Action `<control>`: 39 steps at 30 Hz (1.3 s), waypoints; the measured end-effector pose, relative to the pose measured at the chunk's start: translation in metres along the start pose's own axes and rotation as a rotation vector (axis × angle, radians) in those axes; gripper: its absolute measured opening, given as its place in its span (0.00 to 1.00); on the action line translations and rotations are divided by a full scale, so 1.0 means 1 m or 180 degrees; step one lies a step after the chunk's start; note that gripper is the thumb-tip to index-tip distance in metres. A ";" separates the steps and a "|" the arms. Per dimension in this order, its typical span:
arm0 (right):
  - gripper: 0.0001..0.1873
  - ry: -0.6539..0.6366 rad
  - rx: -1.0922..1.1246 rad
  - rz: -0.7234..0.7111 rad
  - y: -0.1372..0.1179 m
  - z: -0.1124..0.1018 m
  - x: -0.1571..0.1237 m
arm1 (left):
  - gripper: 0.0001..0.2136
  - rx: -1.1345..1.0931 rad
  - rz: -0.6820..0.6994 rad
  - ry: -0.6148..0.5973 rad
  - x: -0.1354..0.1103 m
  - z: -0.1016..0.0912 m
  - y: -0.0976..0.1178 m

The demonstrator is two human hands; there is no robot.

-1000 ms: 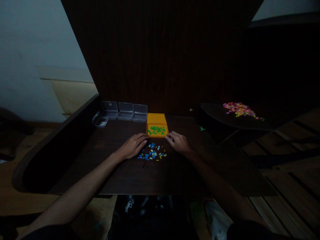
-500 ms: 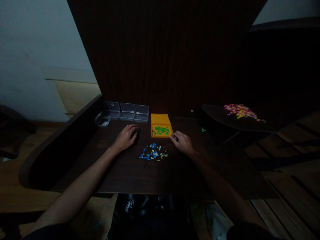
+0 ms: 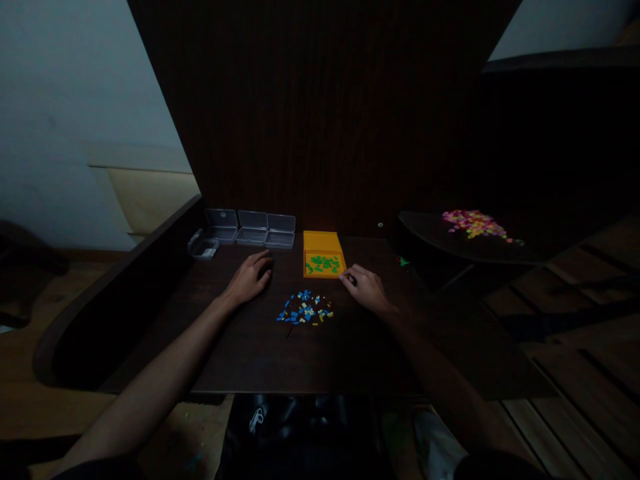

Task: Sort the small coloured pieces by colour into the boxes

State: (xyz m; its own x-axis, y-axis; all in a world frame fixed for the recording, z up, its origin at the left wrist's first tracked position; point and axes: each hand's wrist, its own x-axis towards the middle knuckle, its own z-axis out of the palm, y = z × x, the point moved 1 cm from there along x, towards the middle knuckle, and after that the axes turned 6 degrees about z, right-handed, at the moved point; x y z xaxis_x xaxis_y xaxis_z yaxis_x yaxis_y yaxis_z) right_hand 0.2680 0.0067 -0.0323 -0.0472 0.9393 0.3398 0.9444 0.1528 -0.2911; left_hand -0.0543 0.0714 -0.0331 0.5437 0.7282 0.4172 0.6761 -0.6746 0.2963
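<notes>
An orange-yellow box (image 3: pixel 321 241) stands on the dark table with its lid tipped back. Small green pieces (image 3: pixel 324 264) lie spread inside it. My right hand (image 3: pixel 365 287) is at the box's front right corner, thumb and forefinger closed on its edge. On the left, my left hand (image 3: pixel 250 277) rests on the tabletop with fingers loosely apart, holding nothing visible. Between my hands and nearer to me is a loose pile of small blue, white and yellow pieces (image 3: pixel 306 310). The light is dim, so their exact kind is unclear.
Clear plastic boxes (image 3: pixel 253 237) with raised lids line the back left, with a smaller clear case (image 3: pixel 204 249) beside them. Pink and yellow pieces (image 3: pixel 475 224) are heaped on a dark raised surface at right. A green scrap (image 3: pixel 403 261) lies below it.
The yellow box has shifted slightly right along with my right hand. My left hand has drawn back slightly to the left. The view has tilted a little.
</notes>
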 end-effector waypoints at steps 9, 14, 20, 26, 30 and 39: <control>0.13 -0.0004 -0.0007 0.0034 0.003 -0.003 0.000 | 0.16 0.0001 0.0011 -0.0044 0.001 0.000 -0.001; 0.14 -0.0008 0.0004 0.0060 0.003 -0.004 0.000 | 0.16 -0.0042 -0.0002 -0.0035 0.001 -0.001 0.000; 0.16 0.0211 0.0575 0.0209 0.011 0.000 0.007 | 0.17 -0.0289 0.0113 0.0024 0.005 0.003 0.013; 0.20 0.0591 0.1155 0.0892 0.024 0.010 0.026 | 0.21 -0.0687 0.0349 -0.0224 0.007 0.008 0.041; 0.18 0.0464 0.0977 0.1248 0.026 0.014 0.046 | 0.23 -0.0785 0.0618 -0.0497 0.005 0.009 0.057; 0.19 -0.0002 0.0505 0.1965 0.010 0.022 0.094 | 0.25 -0.0812 0.0715 -0.1032 0.002 0.003 0.068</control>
State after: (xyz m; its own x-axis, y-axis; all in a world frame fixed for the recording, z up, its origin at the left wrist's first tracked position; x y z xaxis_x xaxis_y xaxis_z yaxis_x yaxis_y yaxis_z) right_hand 0.2656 0.1031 -0.0233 0.4902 0.8691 0.0666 0.7380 -0.3732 -0.5622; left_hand -0.0060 0.0275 -0.0150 0.8173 0.5337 0.2172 0.4024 -0.7984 0.4480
